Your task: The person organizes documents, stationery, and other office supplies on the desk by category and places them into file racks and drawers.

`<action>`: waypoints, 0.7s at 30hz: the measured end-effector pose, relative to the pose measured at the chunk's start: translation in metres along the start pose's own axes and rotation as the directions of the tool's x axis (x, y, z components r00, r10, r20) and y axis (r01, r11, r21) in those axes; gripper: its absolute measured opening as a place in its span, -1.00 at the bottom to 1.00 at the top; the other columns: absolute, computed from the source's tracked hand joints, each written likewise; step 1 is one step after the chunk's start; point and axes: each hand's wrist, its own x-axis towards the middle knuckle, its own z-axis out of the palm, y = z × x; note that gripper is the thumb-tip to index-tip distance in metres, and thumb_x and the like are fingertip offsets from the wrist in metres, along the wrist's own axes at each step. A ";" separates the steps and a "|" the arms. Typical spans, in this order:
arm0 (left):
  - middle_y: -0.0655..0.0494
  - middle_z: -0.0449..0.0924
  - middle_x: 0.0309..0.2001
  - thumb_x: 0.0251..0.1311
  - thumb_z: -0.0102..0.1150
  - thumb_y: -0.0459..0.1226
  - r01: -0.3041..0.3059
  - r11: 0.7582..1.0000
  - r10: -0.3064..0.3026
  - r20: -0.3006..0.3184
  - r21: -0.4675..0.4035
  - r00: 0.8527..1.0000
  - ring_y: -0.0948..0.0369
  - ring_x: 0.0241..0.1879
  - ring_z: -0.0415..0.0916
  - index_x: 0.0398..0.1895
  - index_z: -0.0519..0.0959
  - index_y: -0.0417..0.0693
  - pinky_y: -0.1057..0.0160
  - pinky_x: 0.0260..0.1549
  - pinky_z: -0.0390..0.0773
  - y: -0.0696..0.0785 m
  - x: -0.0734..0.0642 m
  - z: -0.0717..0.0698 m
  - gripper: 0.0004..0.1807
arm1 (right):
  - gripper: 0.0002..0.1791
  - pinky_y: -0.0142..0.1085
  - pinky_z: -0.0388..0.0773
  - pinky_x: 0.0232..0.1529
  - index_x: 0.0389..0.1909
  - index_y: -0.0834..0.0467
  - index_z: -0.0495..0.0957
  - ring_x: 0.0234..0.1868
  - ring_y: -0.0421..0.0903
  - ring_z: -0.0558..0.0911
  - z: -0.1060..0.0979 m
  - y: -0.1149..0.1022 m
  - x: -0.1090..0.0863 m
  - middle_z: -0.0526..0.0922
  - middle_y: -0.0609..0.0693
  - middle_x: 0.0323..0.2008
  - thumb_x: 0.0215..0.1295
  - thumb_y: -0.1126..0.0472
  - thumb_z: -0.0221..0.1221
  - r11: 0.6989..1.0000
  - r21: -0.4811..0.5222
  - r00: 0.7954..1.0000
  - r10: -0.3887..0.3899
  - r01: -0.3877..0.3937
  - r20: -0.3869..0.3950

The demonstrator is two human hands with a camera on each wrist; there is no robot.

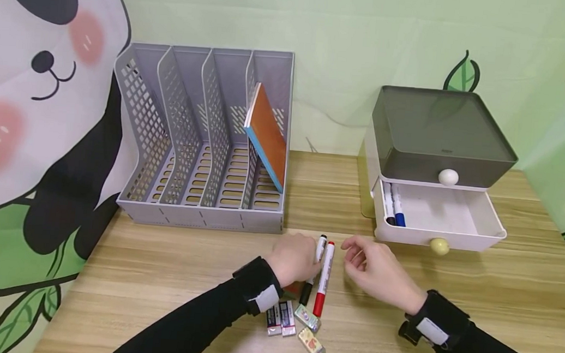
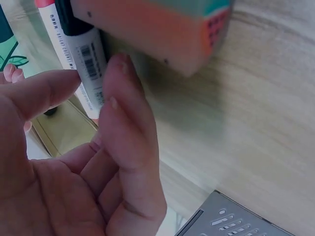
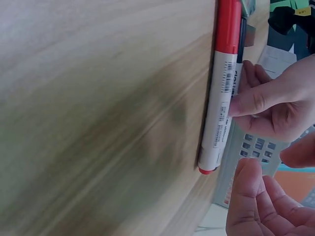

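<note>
My left hand (image 1: 293, 259) pinches a white marker with a black cap (image 1: 306, 292) between thumb and forefinger, as the left wrist view shows. A white marker with a red cap (image 1: 324, 278) lies beside it on the table. An orange-and-green block (image 2: 157, 29), partly hidden, is close to the black marker's cap. Right of the red marker hovers my right hand (image 1: 384, 271), its fingers loosely curled around nothing. Nearer to me lie two black-and-white erasers (image 1: 287, 318), a green patterned eraser (image 1: 307, 317) and a yellow patterned one (image 1: 312, 344).
A grey file rack (image 1: 201, 217) stands back left, an orange-and-blue book (image 1: 268, 134) leaning in its rightmost slot. Back right, a drawer box (image 1: 448, 128) has its white lower drawer (image 1: 492, 235) pulled out. Blue and black markers (image 1: 397, 206) lie in that drawer's left side.
</note>
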 end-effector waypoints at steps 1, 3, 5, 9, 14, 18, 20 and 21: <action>0.25 0.35 -0.71 0.32 0.16 0.02 0.000 1.000 0.000 0.002 0.019 1.000 0.32 -0.71 0.33 -0.67 0.42 0.07 0.35 -0.70 0.30 0.000 0.000 0.000 -0.57 | -0.74 -0.35 0.53 -0.31 -0.11 0.28 0.51 -0.37 -0.26 0.53 0.000 0.000 0.000 0.53 -0.14 -0.37 0.14 0.40 0.18 1.000 -0.001 1.000 0.002 -0.002 0.002; 0.25 0.36 -0.71 0.31 0.17 0.03 0.006 0.999 -0.006 0.012 0.038 1.000 0.32 -0.71 0.34 -0.67 0.43 0.07 0.35 -0.70 0.30 0.001 0.000 0.001 -0.57 | -0.74 -0.35 0.53 -0.31 -0.11 0.27 0.51 -0.37 -0.26 0.53 0.001 0.001 0.000 0.53 -0.15 -0.37 0.14 0.41 0.18 1.000 -0.005 1.000 0.005 -0.005 0.002; 0.24 0.37 -0.70 0.29 0.19 0.02 0.019 0.999 -0.020 0.026 0.035 0.999 0.31 -0.70 0.35 -0.66 0.45 0.07 0.34 -0.69 0.31 0.001 0.001 0.001 -0.59 | -0.74 -0.34 0.54 -0.31 -0.12 0.27 0.51 -0.38 -0.27 0.53 0.001 0.002 0.000 0.54 -0.14 -0.37 0.13 0.41 0.18 1.000 -0.011 1.000 0.006 -0.006 -0.001; 0.22 0.38 -0.70 0.26 0.22 -0.02 0.057 0.998 -0.056 0.061 -0.020 0.997 0.30 -0.71 0.37 -0.64 0.47 0.02 0.36 -0.70 0.30 0.001 0.001 0.001 -0.62 | -0.73 -0.33 0.55 -0.30 -0.12 0.28 0.51 -0.37 -0.27 0.53 0.000 0.005 -0.001 0.54 -0.13 -0.37 0.12 0.42 0.18 1.000 -0.016 1.000 0.008 -0.008 -0.010; 0.23 0.40 -0.70 0.28 0.21 -0.06 0.045 0.991 -0.041 0.035 -0.123 0.999 0.30 -0.71 0.37 -0.64 0.46 0.02 0.35 -0.69 0.31 -0.003 0.001 0.001 -0.64 | -0.73 -0.34 0.54 -0.30 -0.11 0.29 0.52 -0.36 -0.25 0.53 -0.001 0.006 -0.001 0.55 -0.10 -0.37 0.13 0.41 0.18 1.000 -0.013 1.000 0.013 -0.013 -0.013; 0.26 0.36 -0.73 0.29 0.19 -0.10 0.008 0.972 -0.017 -0.037 -0.233 0.999 0.31 -0.73 0.33 -0.66 0.43 0.02 0.36 -0.71 0.29 -0.009 -0.001 -0.004 -0.63 | -0.73 -0.32 0.54 -0.30 -0.10 0.29 0.52 -0.36 -0.24 0.53 -0.002 0.005 -0.002 0.55 -0.08 -0.36 0.13 0.41 0.18 1.000 -0.018 0.999 0.013 -0.013 -0.035; 0.27 0.33 -0.76 0.31 0.18 -0.12 -0.015 0.955 -0.005 -0.067 -0.295 0.998 0.32 -0.77 0.30 -0.68 0.44 0.00 0.37 -0.75 0.26 -0.011 -0.002 -0.009 -0.62 | -0.73 -0.33 0.54 -0.31 -0.10 0.30 0.52 -0.37 -0.24 0.53 -0.003 0.005 -0.002 0.55 -0.07 -0.37 0.13 0.42 0.17 1.000 -0.016 0.998 0.008 -0.009 -0.057; 0.26 0.31 -0.77 0.32 0.17 -0.13 -0.029 0.948 0.001 -0.089 -0.316 0.996 0.32 -0.78 0.28 -0.69 0.44 0.00 0.37 -0.77 0.24 -0.013 -0.003 -0.012 -0.61 | -0.72 -0.33 0.54 -0.31 -0.10 0.30 0.52 -0.37 -0.24 0.53 -0.003 0.004 -0.002 0.55 -0.07 -0.36 0.13 0.43 0.17 1.000 -0.012 0.998 0.007 -0.008 -0.070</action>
